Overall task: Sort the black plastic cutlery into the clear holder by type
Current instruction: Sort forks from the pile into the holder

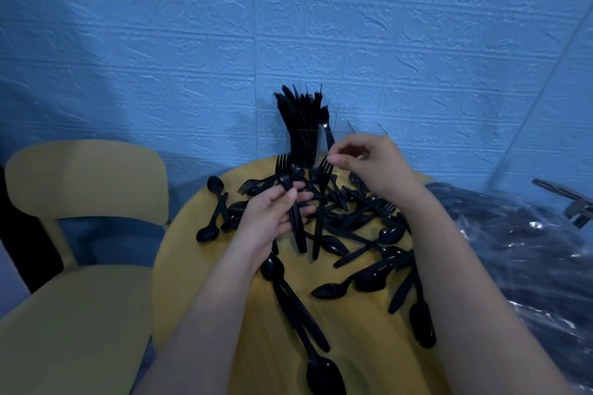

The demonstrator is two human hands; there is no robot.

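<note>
Two forks in hand: left hand (272, 215) curls around fork (290, 202) by its handle; right hand (365, 163) pinches second fork (321, 202) at the tines. Loose cutlery (369, 253) covers table (199, 253); clear holder (305, 141) stands at the far edge. Light, stiff, slick plastic; best gripped mid-handle.

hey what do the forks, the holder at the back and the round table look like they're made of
Forks: black plastic by the look, thin and moulded, with a dull sheen.
Holder: clear rigid plastic, probably acrylic; only its edges and faint reflections show, and the cutlery inside reads straight through it.
Table: yellowish with a matte finish and faint streaks like wood grain; wood or laminate, I cannot tell which.
</note>
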